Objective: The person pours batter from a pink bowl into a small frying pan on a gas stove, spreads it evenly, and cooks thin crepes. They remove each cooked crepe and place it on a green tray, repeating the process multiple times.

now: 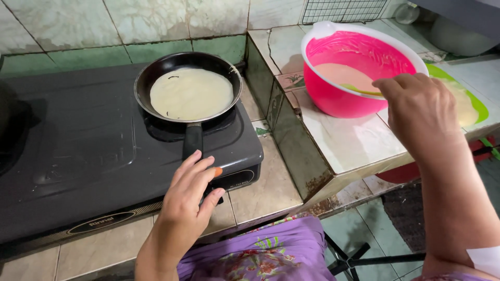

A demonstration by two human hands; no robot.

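L hand (190, 190) sits at the front edge of the black stove (78, 156), fingers curled near the knob, just below the pan handle (193, 139). Can't tell if that grip is actually pinched on the knob, as the palm hides it; not touching the handle. Frying pan (188, 86) is on the right burner w/ a thin pale crepe (191, 93) spread over most of the base, edges look matte, a couple of dark flecks on it. R hand (421, 112) is over the pink bowl (359, 67) on the raised tiled bench (349, 140), grip closed on the end of a green ladle (359, 89) whose bowl end is down in the batter (341, 75). Green plate (482, 106) w/ pale rounds sits behind the R hand, partly hidden. My read, for doing this well: keep heat low-med w/ the L hand, crepe that thin will scorch fast. Stir batter before scooping, take a level ladle, let drips fall inside the bowl rim before carrying across the gap. Bowl sits near the bench corner, so don't lean on the rim.
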